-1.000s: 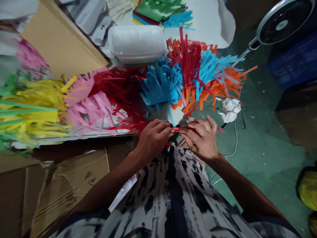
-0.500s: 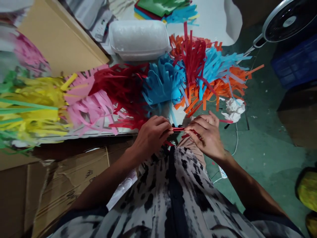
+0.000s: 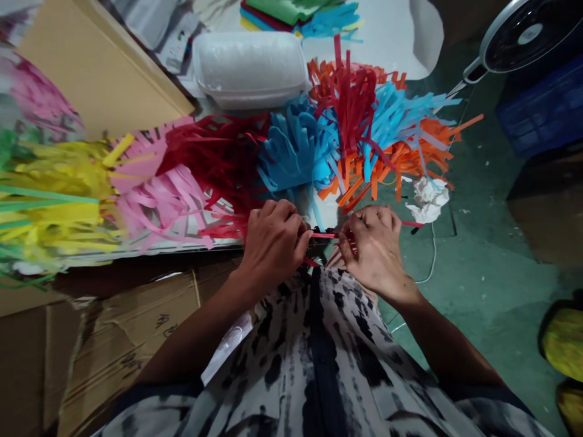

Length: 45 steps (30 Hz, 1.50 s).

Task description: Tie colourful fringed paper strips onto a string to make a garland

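Observation:
My left hand and my right hand are both pinched on one thin red paper strip, stretched level between them close to my body. The strip's far end sticks out past my right hand. Just beyond my hands, piles of cut paper fringe lie along the table edge: dark red fringe, blue fringe, orange fringe, pink fringe and yellow fringe.
A white foam box sits behind the fringe, with stacked coloured paper sheets farther back. A crumpled white paper ball hangs at the table's right end. Cardboard boxes stand at lower left; a fan is on the green floor.
Both hands have drawn slightly apart and curled tighter on the red strip, pulling it straight between them. The view has shifted a little; the fringe piles have not moved.

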### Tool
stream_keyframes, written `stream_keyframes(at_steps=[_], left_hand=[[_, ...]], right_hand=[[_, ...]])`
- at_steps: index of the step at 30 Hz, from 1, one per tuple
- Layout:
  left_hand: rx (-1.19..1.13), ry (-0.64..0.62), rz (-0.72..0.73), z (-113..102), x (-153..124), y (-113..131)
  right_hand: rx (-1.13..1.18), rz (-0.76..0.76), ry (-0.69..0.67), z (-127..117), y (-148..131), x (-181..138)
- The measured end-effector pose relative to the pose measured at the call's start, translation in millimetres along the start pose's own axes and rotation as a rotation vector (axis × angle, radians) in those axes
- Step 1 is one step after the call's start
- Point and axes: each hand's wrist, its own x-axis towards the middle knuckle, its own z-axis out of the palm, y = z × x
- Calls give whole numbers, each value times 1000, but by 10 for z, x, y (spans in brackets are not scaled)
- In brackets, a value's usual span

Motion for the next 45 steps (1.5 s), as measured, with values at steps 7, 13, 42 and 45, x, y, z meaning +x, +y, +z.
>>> stream_keyframes(at_steps=[7,13,42,45], left_hand=[[-23,-25,11,-59,41,-101],[-28,112,-57,-13,-143,-223],[-1508,-291,-426,-279,-156,319],[-1635,-267,-465,-253,-123,335]], right_hand=[[46,2,29,-10,-14,0],[191,56,74,62,52,-67],[-110,-454,590,-470,69,-181],[-123,-490,596,-481,113,-146]])
